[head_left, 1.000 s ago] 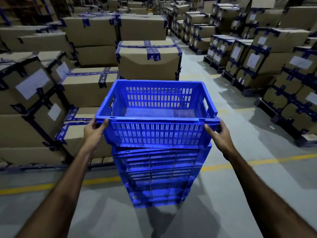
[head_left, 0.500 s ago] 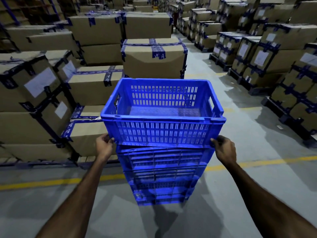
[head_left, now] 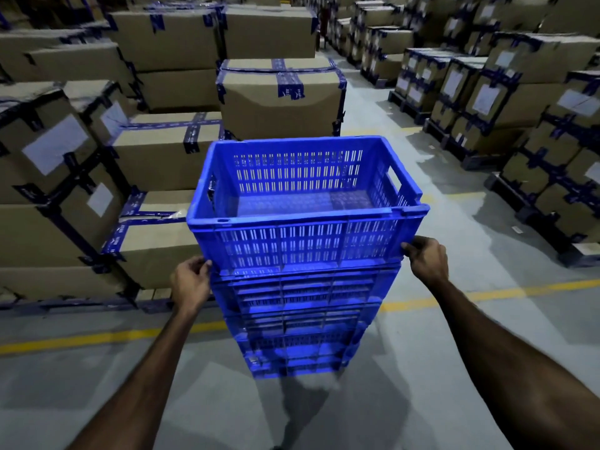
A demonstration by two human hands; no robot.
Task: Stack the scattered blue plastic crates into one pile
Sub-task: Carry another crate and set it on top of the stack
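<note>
Closest to the camera, two bare forearms are seen coming up from the bottom corners of the frame, over plain grey concrete floor (head_left: 97,384). The left hand (head_left: 191,280) is found at lower centre-left, fingers curled onto the bottom left corner of the top crate (head_left: 305,245), so that corner is being gripped. The right hand (head_left: 428,261) is set at the bottom right corner of the same crate, fingers curled round the edge there too.

The top crate is a blue slotted plastic one, open side up, nothing inside, sat right in the middle of the frame. It is rested on the pile of blue crates (head_left: 302,323) underneath, which is stood on the floor just below centre. At least three more crates can be made out in that pile, though the exact count can't really be told since it's pretty dark down there.

A yellow floor line (head_left: 107,336) is run across the frame behind the pile, from lower left to middle right.

Further back, the left side is filled with taped cardboard boxes (head_left: 162,157), some with white labels. One big box with blue tape (head_left: 279,99) is placed just behind the top crate. On the right, more boxes on dark pallets (head_left: 506,102) are lined up along an aisle toward the upper right.
</note>
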